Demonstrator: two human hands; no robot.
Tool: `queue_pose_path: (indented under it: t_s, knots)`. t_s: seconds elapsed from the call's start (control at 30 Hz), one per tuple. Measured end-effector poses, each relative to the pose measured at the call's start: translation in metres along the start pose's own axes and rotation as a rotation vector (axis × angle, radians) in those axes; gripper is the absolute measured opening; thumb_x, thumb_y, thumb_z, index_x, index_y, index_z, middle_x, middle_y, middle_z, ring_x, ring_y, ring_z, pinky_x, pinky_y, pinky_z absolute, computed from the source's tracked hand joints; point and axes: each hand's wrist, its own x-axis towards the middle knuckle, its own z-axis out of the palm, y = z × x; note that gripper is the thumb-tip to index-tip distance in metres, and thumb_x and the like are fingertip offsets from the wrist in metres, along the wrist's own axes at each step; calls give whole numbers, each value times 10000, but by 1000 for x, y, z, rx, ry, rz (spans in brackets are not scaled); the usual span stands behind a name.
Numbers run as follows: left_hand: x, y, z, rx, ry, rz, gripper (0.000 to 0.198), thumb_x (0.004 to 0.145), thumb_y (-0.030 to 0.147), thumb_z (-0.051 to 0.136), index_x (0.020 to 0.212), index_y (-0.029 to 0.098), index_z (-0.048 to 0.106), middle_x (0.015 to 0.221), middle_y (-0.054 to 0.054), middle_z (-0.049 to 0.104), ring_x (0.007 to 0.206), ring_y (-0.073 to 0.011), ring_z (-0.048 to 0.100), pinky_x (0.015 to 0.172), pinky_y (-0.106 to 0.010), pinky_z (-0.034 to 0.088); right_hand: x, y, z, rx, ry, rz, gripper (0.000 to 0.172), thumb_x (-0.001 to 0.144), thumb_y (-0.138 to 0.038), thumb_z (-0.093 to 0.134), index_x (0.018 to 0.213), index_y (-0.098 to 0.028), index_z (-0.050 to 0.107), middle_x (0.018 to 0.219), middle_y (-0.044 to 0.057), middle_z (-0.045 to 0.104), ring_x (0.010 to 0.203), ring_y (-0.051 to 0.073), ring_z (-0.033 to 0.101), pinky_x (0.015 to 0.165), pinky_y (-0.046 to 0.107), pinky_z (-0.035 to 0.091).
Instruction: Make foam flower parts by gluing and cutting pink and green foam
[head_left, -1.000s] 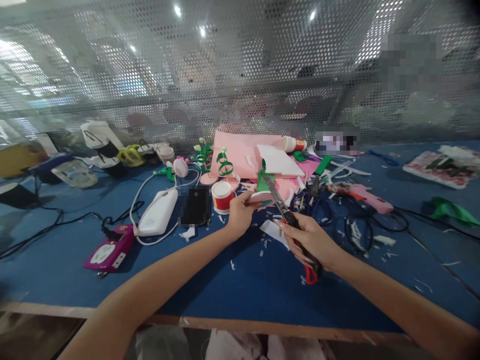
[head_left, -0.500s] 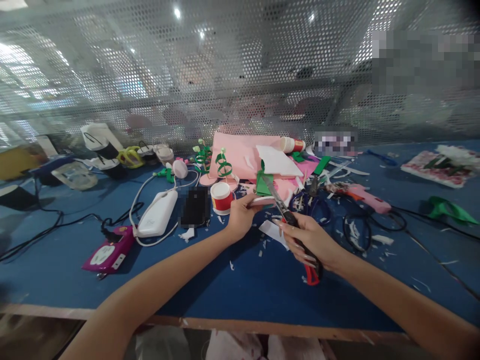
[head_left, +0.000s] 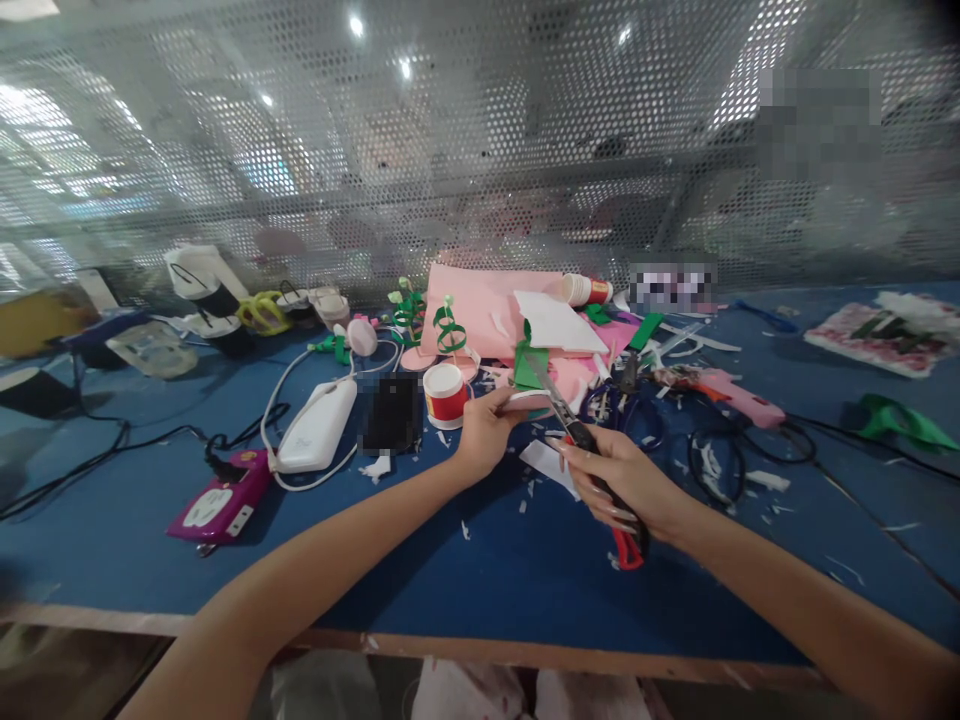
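Note:
My left hand (head_left: 482, 428) pinches a thin white foam strip (head_left: 529, 397) above the blue table (head_left: 450, 560). My right hand (head_left: 619, 478) is closed round the red handles of a pair of scissors (head_left: 581, 440). Their blades point up and away and meet the strip at its right end. Small white offcuts (head_left: 544, 462) lie on the table just below both hands.
Pink foam sheets (head_left: 480, 305), green spiral pieces (head_left: 448, 330), a red-and-white cup (head_left: 444, 393), a dark phone (head_left: 390, 412) and a white power bank (head_left: 316, 427) lie beyond my hands. A pink glue gun (head_left: 724, 390) and cables are at right. A perforated metal screen backs the table.
The scissor blades have closed in on the white strip, and my right hand has shifted slightly. My left hand keeps its hold in about the same place.

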Motion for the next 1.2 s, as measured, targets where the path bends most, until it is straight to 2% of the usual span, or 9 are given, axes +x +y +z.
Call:
queue_pose_path:
  t_s: [0.2,0.4,0.5,0.8,1.2]
  knots:
    - [-3,3,1,9,-76,48,238,717,112,600,903,206,715,855,-2,714,775,-155,629,724,-258,499,1,0,-2,8,0,-14,331,779,-425,611,673,-213,381,368,-121,388,213,23,241,209,140,235]
    - [3,-2,1,-51,28,-65,141,664,108,613,782,137,683,705,14,663,662,-140,586,631,-247,486,-1,0,6,-25,4,7,331,749,-411,643,704,-222,375,376,-130,388,217,30,259,208,142,251]
    - [4,-4,1,-70,40,-80,92,649,99,611,725,129,655,667,20,638,637,-131,565,611,-240,473,-3,1,9,-36,14,2,336,736,-408,655,721,-225,373,378,-136,381,222,33,269,209,142,258]
    - [4,-2,2,-93,44,-94,215,655,153,655,867,137,682,777,-20,683,730,-166,603,679,-279,496,1,0,1,-39,122,-99,323,775,-435,609,698,-222,379,361,-118,405,215,35,263,217,149,256]
    - [5,-6,1,-109,12,-70,229,664,102,629,881,138,689,806,-16,695,745,-164,611,716,-280,494,1,2,4,-61,95,-49,349,756,-457,629,685,-218,385,366,-117,398,220,33,273,216,150,259]
